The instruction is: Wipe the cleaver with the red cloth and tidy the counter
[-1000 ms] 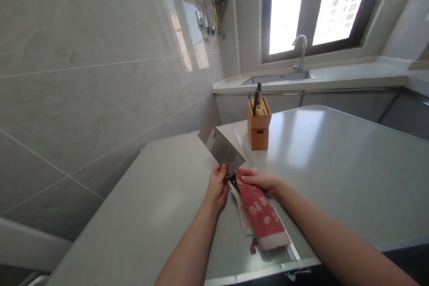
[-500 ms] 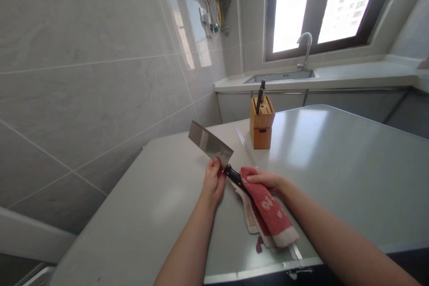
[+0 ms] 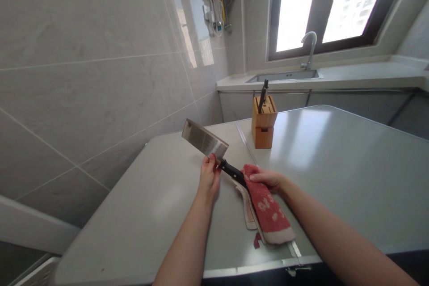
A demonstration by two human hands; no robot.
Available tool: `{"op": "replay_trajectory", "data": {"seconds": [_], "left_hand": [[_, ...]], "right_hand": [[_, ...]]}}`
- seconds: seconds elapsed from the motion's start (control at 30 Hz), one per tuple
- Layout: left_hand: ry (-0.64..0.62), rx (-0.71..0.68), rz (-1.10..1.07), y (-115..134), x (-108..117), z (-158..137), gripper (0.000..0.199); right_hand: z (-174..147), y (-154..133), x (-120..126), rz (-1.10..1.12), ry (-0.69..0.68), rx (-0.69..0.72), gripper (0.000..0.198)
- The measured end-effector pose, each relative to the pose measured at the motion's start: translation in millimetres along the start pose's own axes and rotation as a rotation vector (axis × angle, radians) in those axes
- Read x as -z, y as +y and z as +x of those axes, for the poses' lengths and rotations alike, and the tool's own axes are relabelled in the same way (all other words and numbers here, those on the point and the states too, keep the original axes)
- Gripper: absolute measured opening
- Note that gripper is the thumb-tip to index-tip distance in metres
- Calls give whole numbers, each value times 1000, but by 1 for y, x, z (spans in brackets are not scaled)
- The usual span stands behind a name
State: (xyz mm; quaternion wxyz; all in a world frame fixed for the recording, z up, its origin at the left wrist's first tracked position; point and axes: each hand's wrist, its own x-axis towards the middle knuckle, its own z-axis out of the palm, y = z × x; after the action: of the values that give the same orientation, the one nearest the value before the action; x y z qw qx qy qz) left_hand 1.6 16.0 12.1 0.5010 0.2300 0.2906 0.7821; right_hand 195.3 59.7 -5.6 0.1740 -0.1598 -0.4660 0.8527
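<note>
A cleaver (image 3: 205, 139) with a broad steel blade and a black riveted handle is held above the table, its blade pointing to the far left. My left hand (image 3: 209, 174) pinches the blade's heel, close to where the handle starts. Around the handle's rear end, my right hand (image 3: 268, 178) grips a red towel (image 3: 270, 208) with pale patterns and a white border. The towel hangs in folds toward the table's front edge and covers the handle's butt.
Beyond the cleaver, a wooden knife block (image 3: 264, 120) with black-handled tools stands on the pale table (image 3: 161, 214). Behind it are a sink (image 3: 284, 76) with a faucet (image 3: 311, 49). A tiled wall (image 3: 100, 89) borders the left side.
The cleaver and my left hand have shifted slightly left. My right hand, with the towel, remains at the handle's rear end, where a little more of the handle shows. The view has turned slightly.
</note>
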Motion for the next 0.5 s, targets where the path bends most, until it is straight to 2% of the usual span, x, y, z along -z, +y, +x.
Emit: {"op": "replay_trajectory", "data": {"seconds": [0.23, 0.5], "left_hand": [[36, 4, 49, -4, -3, -3, 33], [-23, -48, 209, -3, -4, -5, 27]], "right_hand": [[3, 1, 4, -91, -9, -24, 43], [1, -4, -3, -171, -95, -44, 37]]}}
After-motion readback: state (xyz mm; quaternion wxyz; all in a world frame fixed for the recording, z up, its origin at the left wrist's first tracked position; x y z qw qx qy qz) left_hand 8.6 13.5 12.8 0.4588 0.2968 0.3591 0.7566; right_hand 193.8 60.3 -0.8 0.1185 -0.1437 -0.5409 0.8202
